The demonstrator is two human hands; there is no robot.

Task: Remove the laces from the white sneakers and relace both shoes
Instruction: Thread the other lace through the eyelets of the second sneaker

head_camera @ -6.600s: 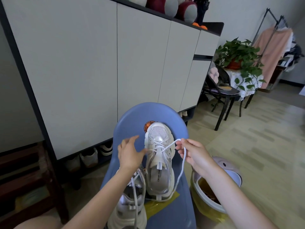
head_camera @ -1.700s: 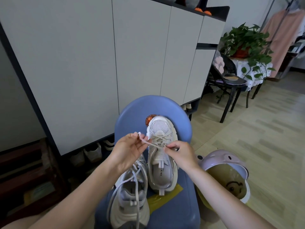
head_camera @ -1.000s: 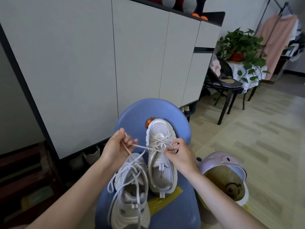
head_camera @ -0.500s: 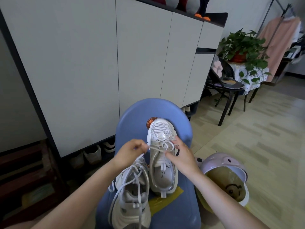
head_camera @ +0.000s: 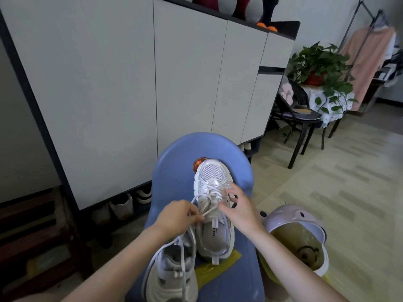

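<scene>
Pinching the white lace (head_camera: 208, 212) in my curled left hand (head_camera: 180, 216), I spread my right hand (head_camera: 238, 207) loosely against the upright sneaker (head_camera: 214, 205) at three o'clock; the second sneaker (head_camera: 172, 273) leans at seven, both on the blue chair (head_camera: 174, 171).

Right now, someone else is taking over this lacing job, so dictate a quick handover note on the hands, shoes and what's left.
Left hand: pinching a lace of the far sneaker, pulled toward the left.
Right hand: open, fingers resting on that sneaker's right side beside the eyelets.
Both white sneakers sit on the blue chair; the near sneaker lies in front to the left, its lace hanging loose.
Done: far sneaker's lower eyelets are crossed.
Left: finish its upper lacing; near sneaker probably needs lacing too.
</scene>
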